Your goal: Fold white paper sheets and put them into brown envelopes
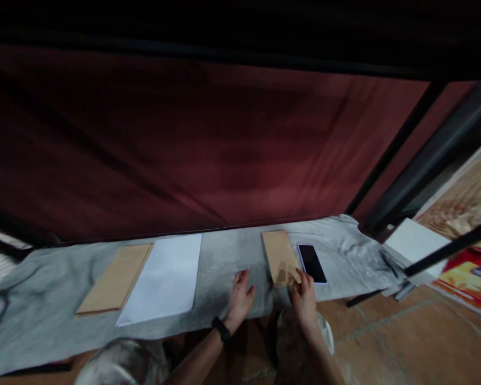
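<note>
My left hand (240, 297) lies flat on the grey cloth (224, 256), fingers spread, holding nothing; a black band sits on its wrist. My right hand (303, 293) rests at the near end of a narrow brown envelope (279, 254), fingers curled at its corner. A black phone (311, 262) lies just right of that envelope. Further left on the cloth lie a white sheet of paper (164, 278) and a stack of brown envelopes (116, 277), side by side.
A dark red curtain (192, 149) hangs behind the cloth. Black metal bars (425, 155) stand at the right, with a white box (414, 240) and colourful printed material (471, 280) beyond. Tiled floor (388, 342) and my knees are below.
</note>
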`<control>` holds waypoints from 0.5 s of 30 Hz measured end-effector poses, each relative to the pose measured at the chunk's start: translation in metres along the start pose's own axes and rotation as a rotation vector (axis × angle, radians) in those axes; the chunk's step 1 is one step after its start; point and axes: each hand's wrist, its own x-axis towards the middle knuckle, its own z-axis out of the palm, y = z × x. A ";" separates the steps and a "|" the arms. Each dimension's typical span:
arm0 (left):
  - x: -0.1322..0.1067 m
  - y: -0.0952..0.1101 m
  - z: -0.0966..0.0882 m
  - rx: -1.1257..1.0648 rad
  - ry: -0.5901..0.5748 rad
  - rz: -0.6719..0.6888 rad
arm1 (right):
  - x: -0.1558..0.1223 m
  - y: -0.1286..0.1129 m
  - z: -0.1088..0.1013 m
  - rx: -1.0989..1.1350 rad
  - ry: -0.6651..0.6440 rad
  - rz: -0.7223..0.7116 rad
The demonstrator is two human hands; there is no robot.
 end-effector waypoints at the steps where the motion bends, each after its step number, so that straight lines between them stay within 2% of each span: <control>1: -0.005 -0.014 -0.023 0.042 0.048 0.017 | 0.000 -0.001 -0.002 -0.013 -0.029 -0.029; 3: -0.018 -0.046 -0.072 0.325 0.192 0.133 | 0.001 -0.001 -0.003 -0.036 -0.082 -0.076; 5: -0.032 -0.079 -0.115 0.577 0.317 0.155 | 0.000 -0.002 0.001 -0.046 -0.128 -0.102; 7: -0.046 -0.106 -0.147 0.779 0.349 0.137 | -0.005 -0.006 0.011 -0.039 -0.173 -0.111; 8: -0.052 -0.115 -0.158 0.859 0.329 0.115 | -0.011 -0.009 0.019 -0.029 -0.203 -0.119; 11: -0.061 -0.126 -0.175 1.012 0.192 0.055 | -0.036 -0.027 0.052 0.024 -0.319 -0.175; 13: -0.060 -0.122 -0.177 1.066 0.107 0.037 | -0.056 -0.042 0.078 0.068 -0.398 -0.221; 15: -0.057 -0.115 -0.175 1.106 0.041 0.036 | -0.073 -0.056 0.100 0.096 -0.416 -0.224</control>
